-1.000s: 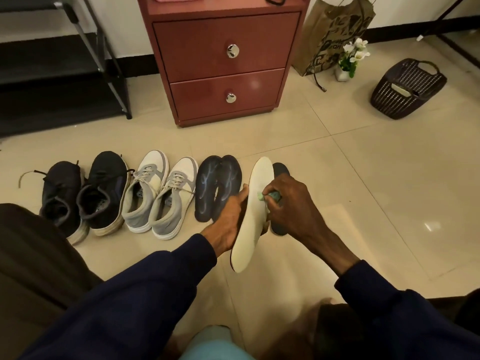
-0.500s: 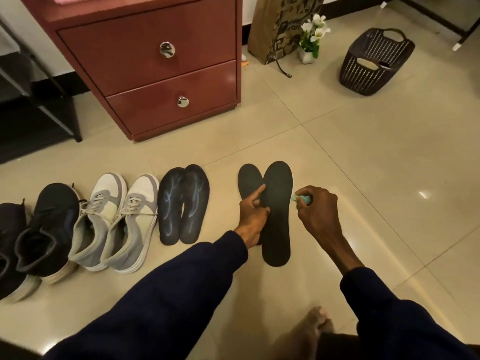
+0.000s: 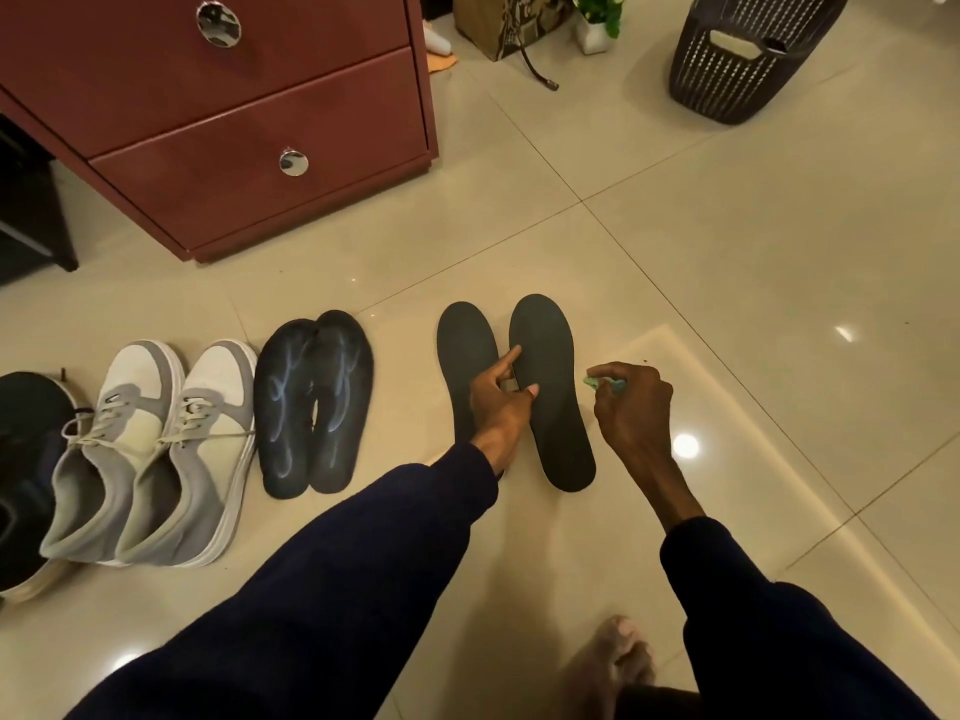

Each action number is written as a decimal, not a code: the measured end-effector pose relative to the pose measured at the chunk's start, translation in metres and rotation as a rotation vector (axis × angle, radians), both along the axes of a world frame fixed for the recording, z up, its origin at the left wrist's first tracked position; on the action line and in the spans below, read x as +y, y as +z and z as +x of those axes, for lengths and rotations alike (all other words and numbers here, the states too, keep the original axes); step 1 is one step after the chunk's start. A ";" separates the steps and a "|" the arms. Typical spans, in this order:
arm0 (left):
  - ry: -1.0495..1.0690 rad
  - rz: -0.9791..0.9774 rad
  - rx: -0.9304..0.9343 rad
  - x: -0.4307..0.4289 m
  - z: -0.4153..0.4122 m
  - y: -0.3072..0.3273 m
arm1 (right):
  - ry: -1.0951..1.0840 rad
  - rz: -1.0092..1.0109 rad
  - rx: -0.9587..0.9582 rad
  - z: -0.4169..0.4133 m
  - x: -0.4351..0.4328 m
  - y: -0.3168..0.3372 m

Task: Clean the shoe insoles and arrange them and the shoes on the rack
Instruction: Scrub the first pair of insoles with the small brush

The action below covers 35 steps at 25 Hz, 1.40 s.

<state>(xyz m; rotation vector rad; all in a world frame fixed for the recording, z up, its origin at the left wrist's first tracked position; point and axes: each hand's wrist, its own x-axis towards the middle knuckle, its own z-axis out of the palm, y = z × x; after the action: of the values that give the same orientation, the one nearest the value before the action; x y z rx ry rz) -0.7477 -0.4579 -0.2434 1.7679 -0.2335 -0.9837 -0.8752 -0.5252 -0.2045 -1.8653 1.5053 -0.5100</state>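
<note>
Two dark grey insoles lie side by side on the tiled floor, the left one point(image 3: 462, 345) and the right one point(image 3: 556, 407). My left hand point(image 3: 501, 407) rests across both, index finger stretched out and thumb on the right insole. Just right of them, my right hand point(image 3: 631, 407) grips a small green cloth point(image 3: 605, 383). Another pair of dark insoles with blue marks point(image 3: 311, 407) lies to the left. Beside it stand grey-and-white sneakers point(image 3: 156, 459) and a black shoe point(image 3: 26, 459).
A red-brown drawer cabinet point(image 3: 260, 148) stands behind the shoes, and a black rack's leg point(image 3: 31, 226) shows at the far left. A dark basket point(image 3: 748, 59), a paper bag point(image 3: 509, 23) and a flower pot point(image 3: 597, 23) sit at the back. My bare foot point(image 3: 613, 662) is below.
The pale-bottomed insole I held upright and rubbed with the cloth now lies dark side up on the floor beside the other. My right hand has moved off it with the cloth.
</note>
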 end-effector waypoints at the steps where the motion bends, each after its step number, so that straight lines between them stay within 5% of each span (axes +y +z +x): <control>1: -0.003 0.003 -0.003 -0.001 0.000 -0.001 | -0.011 0.004 -0.007 -0.001 -0.001 -0.001; 18: 0.089 -0.038 -0.004 0.031 0.039 0.015 | 0.051 0.055 -0.123 0.016 0.007 0.013; 23: 0.105 -0.016 -0.154 0.070 0.086 0.015 | 0.068 0.134 -0.151 0.032 0.013 0.006; 35: 0.040 0.104 -0.280 0.085 0.121 -0.010 | 0.055 0.166 0.008 0.064 0.025 -0.023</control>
<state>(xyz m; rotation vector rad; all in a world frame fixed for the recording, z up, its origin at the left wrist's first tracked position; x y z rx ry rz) -0.6262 -0.3734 -0.2531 1.9978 -0.3266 -0.7286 -0.8113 -0.4998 -0.2274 -1.7757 1.4521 -0.3412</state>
